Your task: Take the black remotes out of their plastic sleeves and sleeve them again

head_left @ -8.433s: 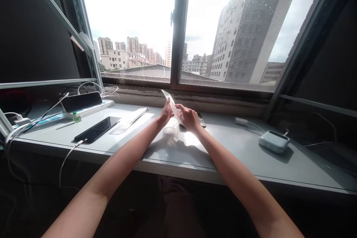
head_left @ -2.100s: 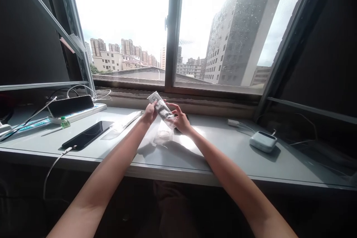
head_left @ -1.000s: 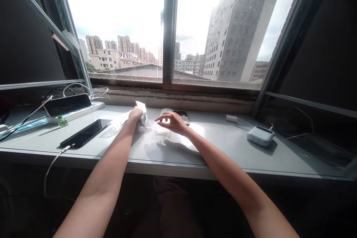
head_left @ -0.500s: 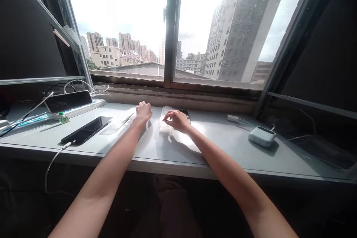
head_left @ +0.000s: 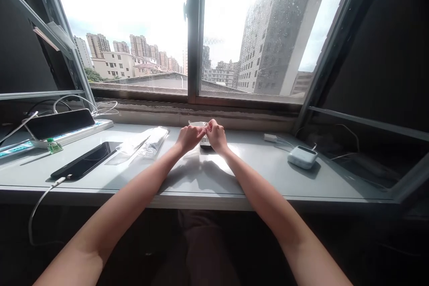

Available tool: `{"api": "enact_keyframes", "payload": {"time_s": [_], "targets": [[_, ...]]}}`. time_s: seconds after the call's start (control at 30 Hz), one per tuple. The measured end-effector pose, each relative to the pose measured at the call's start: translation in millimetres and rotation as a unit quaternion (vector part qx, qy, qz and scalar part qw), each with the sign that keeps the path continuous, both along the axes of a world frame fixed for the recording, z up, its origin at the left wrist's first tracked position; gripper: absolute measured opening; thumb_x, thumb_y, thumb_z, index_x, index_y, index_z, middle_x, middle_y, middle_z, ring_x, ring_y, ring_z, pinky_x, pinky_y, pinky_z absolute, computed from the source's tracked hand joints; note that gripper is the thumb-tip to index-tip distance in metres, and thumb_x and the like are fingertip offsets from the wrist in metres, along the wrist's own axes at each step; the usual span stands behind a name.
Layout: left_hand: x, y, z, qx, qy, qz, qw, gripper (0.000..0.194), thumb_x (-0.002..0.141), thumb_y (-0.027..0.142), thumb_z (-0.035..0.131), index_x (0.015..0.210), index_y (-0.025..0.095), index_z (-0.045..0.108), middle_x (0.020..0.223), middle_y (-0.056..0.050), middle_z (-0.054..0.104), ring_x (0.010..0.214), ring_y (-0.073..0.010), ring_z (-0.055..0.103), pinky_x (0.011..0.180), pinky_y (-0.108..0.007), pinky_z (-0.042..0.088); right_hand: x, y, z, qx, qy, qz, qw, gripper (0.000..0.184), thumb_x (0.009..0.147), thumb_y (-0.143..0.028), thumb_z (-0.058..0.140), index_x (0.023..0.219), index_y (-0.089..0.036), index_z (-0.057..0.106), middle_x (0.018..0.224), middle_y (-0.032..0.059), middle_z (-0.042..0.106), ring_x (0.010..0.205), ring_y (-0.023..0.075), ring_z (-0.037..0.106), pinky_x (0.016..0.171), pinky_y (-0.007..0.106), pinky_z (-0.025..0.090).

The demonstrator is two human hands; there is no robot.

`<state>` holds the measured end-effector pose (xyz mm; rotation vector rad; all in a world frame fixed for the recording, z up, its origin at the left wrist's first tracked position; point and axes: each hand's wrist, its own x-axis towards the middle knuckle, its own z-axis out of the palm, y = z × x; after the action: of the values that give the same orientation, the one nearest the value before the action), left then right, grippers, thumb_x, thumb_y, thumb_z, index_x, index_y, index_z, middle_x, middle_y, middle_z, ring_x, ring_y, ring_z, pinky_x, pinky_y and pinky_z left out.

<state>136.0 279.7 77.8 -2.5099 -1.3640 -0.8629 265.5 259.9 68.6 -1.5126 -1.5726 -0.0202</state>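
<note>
My left hand [head_left: 191, 136] and my right hand [head_left: 216, 136] meet near the back of the desk, fingertips closed and almost touching. Between them they pinch a whitish, see-through plastic packet [head_left: 197, 124]; its edge shows above my left hand, and the rest is hidden. Below the fingers lies a dark, flat object [head_left: 205, 141] with rows of light marks, partly covered by my hands. To the left of my left hand rests a clear plastic packet [head_left: 153, 142] with something whitish inside.
A black phone [head_left: 85, 161] with a white cable lies on the desk [head_left: 254, 183] at left. Behind it, another phone [head_left: 62, 124] leans on a power strip [head_left: 103, 124] beside a small green bottle [head_left: 53, 146]. A pale blue box-shaped device [head_left: 302, 157] sits at right, near a white adapter [head_left: 270, 137].
My left hand has left the packet at left and moved right to join my right hand. The plastic packet by my right hand is now raised between both hands. The view has shifted slightly.
</note>
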Motion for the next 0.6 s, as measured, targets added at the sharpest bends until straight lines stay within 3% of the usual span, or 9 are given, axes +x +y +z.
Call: {"api": "enact_keyframes", "payload": {"time_s": [0.17, 0.33, 0.43, 0.5, 0.6], "targets": [[-4, 3, 1.9, 0.018, 0.009, 0.009, 1.000, 0.043, 0.095, 0.036, 0.037, 0.077, 0.017, 0.070, 0.071, -0.011, 0.070, 0.069, -0.0251, 0.067, 0.061, -0.029, 0.037, -1, 1, 0.4, -0.018, -0.013, -0.003, 1.000, 0.012, 0.091, -0.023, 0.058, 0.084, -0.023, 0.048, 0.080, -0.0004, 0.064, 0.076, 0.0191, 0.061, 0.059, 0.024, 0.032], [-1, -6, 5.9, 0.036, 0.060, -0.058, 0.996, 0.029, 0.089, 0.030, 0.047, 0.073, 0.017, 0.067, 0.069, -0.009, 0.068, 0.067, -0.0233, 0.066, 0.063, -0.029, 0.038, 10, 6, 2.4, -0.110, 0.038, 0.021, 0.993, 0.016, 0.083, -0.010, 0.058, 0.087, -0.023, 0.049, 0.087, -0.0002, 0.067, 0.074, 0.0179, 0.063, 0.061, 0.024, 0.039], [4, -10, 3.5, 0.014, 0.076, -0.087, 0.993, 0.026, 0.087, 0.027, 0.049, 0.066, 0.018, 0.063, 0.066, -0.006, 0.066, 0.065, -0.0215, 0.064, 0.064, -0.028, 0.038, 15, 8, 2.0, -0.118, 0.064, -0.003, 0.991, 0.030, 0.080, -0.003, 0.049, 0.102, -0.022, 0.051, 0.089, 0.0007, 0.067, 0.073, 0.0183, 0.064, 0.066, 0.025, 0.043], [5, -8, 0.6, -0.013, 0.036, -0.086, 0.996, 0.032, 0.089, 0.032, 0.047, 0.063, 0.019, 0.060, 0.061, -0.005, 0.063, 0.062, -0.0203, 0.062, 0.063, -0.028, 0.037, 16, 6, 2.4, -0.097, 0.051, -0.016, 0.994, 0.038, 0.081, -0.003, 0.044, 0.114, -0.022, 0.049, 0.089, 0.0023, 0.068, 0.077, 0.0205, 0.066, 0.069, 0.027, 0.045], [2, 4, -3.7, -0.068, -0.112, -0.095, 0.987, 0.051, 0.096, 0.050, 0.032, 0.064, 0.019, 0.056, 0.056, -0.003, 0.059, 0.058, -0.0187, 0.058, 0.063, -0.028, 0.038, 12, 1, 4.4, -0.051, -0.017, -0.030, 0.998, 0.039, 0.087, -0.006, 0.040, 0.123, -0.021, 0.047, 0.090, 0.0049, 0.070, 0.083, 0.0244, 0.067, 0.072, 0.031, 0.047]]}}
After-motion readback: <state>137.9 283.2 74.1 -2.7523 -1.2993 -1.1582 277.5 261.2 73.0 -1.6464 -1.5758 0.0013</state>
